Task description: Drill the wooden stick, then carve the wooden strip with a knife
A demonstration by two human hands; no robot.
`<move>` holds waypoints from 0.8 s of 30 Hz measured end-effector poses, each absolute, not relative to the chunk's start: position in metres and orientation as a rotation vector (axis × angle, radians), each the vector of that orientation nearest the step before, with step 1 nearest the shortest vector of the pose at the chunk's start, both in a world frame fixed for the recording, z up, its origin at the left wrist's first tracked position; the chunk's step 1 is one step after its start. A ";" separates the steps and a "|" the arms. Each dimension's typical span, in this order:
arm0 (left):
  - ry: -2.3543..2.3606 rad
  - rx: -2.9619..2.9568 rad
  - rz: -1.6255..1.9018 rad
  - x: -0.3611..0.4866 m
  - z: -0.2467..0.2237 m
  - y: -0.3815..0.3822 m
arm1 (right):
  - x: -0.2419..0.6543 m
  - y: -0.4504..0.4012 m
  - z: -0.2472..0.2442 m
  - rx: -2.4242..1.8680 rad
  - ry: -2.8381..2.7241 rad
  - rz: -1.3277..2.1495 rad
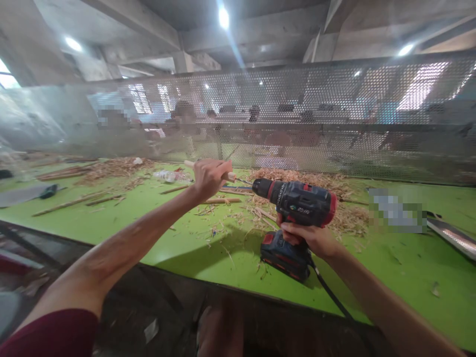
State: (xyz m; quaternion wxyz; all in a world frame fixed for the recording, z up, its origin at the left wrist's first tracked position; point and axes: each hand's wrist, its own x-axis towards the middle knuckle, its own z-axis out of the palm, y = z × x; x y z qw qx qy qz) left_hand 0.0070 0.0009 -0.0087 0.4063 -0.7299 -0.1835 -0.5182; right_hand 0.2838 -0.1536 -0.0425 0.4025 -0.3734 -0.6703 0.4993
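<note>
Above the green table, my left hand [211,175] is wrapped round a pale wooden stick [189,163], whose ends show on both sides of the fist. My right hand [303,235] grips the handle of a dark blue and red cordless drill [305,203]. The drill points left, and its thin bit [243,182] reaches the right end of the stick; whether the tip is inside the wood is too small to tell. A battery pack [285,254] forms the drill's base, with a black strap hanging from it.
Wood shavings [349,218] and thin sticks [70,203] lie on the green table [390,277]. A clear plastic bottle [173,176] is behind my left forearm. A perforated metal screen [278,114] stands along the far edge. A long metallic object [451,238] lies at the right.
</note>
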 end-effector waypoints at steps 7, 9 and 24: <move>-0.493 -1.848 -1.300 0.007 -0.010 0.000 | 0.282 -0.156 -0.039 -0.933 -1.671 1.280; -0.497 -1.852 -1.297 0.006 -0.010 0.000 | 0.281 -0.156 -0.039 -0.928 -1.687 1.272; -0.535 -1.901 -1.232 0.003 -0.009 -0.004 | 0.283 -0.153 -0.042 -0.952 -1.698 1.246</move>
